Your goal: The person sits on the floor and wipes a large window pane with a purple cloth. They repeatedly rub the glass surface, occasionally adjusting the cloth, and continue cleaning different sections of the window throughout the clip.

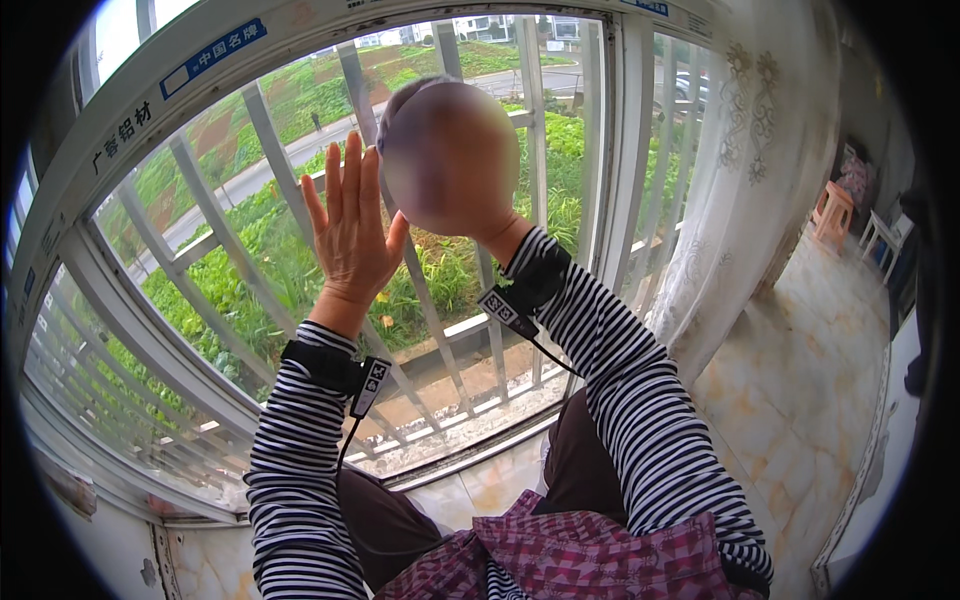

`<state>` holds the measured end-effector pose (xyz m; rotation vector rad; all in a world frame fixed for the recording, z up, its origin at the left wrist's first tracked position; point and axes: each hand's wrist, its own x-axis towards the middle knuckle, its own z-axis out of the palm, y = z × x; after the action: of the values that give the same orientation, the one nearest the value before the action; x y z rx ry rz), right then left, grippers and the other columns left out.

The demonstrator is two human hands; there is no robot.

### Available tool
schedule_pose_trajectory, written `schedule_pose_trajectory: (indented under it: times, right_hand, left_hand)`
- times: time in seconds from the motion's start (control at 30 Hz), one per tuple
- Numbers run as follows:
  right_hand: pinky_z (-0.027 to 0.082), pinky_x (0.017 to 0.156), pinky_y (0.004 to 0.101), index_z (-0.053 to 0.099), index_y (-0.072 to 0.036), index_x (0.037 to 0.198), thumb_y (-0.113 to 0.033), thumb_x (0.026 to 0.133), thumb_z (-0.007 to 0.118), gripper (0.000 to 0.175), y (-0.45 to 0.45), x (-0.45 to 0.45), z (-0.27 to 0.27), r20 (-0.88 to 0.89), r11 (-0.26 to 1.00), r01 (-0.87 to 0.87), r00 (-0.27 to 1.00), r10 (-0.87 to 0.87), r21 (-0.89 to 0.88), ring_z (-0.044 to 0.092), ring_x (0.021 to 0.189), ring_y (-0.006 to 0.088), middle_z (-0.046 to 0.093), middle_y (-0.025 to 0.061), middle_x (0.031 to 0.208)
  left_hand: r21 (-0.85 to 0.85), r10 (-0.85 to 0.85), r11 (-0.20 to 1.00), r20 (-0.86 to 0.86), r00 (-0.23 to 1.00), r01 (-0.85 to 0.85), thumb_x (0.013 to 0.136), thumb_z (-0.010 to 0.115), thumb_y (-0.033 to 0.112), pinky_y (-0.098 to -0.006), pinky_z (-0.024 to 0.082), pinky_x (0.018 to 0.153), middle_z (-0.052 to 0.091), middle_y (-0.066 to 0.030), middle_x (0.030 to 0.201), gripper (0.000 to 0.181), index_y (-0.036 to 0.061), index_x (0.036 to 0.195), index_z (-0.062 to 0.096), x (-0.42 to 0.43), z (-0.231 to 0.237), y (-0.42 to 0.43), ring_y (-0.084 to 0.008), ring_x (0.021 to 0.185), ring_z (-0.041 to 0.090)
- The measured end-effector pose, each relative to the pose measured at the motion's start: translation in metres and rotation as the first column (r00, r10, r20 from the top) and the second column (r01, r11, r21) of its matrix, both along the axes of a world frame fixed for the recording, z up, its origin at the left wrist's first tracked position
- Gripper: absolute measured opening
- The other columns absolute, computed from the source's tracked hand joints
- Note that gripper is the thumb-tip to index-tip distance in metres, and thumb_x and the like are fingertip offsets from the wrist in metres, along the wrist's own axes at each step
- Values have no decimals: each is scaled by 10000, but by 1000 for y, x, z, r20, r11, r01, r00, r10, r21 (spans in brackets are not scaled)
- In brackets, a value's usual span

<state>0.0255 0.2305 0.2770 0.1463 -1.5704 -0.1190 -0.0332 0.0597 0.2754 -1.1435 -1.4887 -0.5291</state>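
My left hand (352, 225) is raised before the barred window, its back towards me. The fingers point up, with the thumb out to the right, and nothing shows in it. Whether it touches anything at the window, I cannot tell. My right hand (491, 214) is raised close beside it, mostly hidden by a round blurred patch; only the heel and wrist show clearly. A greyish curved edge of something (397, 101) shows at the patch's upper left, too little to name. Behind both hands stand metal window bars (270, 146) in a white window frame (247, 56).
A white embroidered curtain (720, 195) hangs at the right. Past it, an orange plastic stool (834, 210) stands on the marble-patterned tile floor (795, 405). Black wrist straps (319, 367) carry small coded modules with cables. Greenery (247, 277) and a road lie outside.
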Motion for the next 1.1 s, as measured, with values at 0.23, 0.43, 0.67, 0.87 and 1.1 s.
schedule_pose_trajectory:
  times: [0.23, 0.43, 0.67, 0.87, 1.1]
  right_hand:
    - [344, 986, 465, 590, -149, 1177, -213, 781, 625, 402, 17, 42, -33, -66, 989, -42, 996, 52, 145, 446, 1190, 272, 523, 58, 1266]
    - [414, 868, 373, 540, -40, 1172, -93, 789, 618, 394, 38, 37, -8, -9, 624, -719, 658, 753, -306, 531, 1026, 261, 549, 102, 1107]
    - [357, 1009, 451, 527, -68, 1245, -107, 795, 624, 462, -5, 1, 16, -227, 982, -189, 957, 180, -15, 471, 1190, 349, 531, 140, 1272]
    - [301, 1073, 404, 402, -125, 1394, -348, 837, 617, 638, -48, -29, -3, 125, 983, -173, 979, 163, 67, 393, 1292, 263, 412, 95, 1412]
    - [357, 992, 449, 573, -158, 1198, -322, 753, 631, 477, -61, -9, -38, 75, 971, -65, 996, 49, 228, 436, 1200, 286, 496, 81, 1284]
  left_hand:
    - [-95, 132, 985, -101, 986, -142, 835, 604, 469, -511, 23, 1152, 208, -93, 1545, 764, 135, 1451, 297, -17, -4, -36, -267, 1434, 158]
    - [18, 235, 972, -70, 969, -234, 858, 493, 608, -536, 11, 1137, 214, -33, 1549, 774, 180, 1465, 275, -37, -1, -76, -277, 1434, 150]
    - [89, 237, 969, -58, 970, -232, 866, 496, 594, -562, 30, 1128, 196, -77, 1549, 781, 161, 1468, 252, -46, -7, -83, -276, 1439, 127]
    - [96, 226, 971, -66, 972, -219, 870, 506, 576, -547, 30, 1133, 209, -82, 1544, 788, 132, 1467, 246, -43, -6, -82, -278, 1435, 144]
    - [69, 171, 983, -43, 984, -168, 869, 562, 500, -527, 31, 1137, 243, -91, 1533, 765, 97, 1454, 277, -42, -8, -88, -280, 1431, 165]
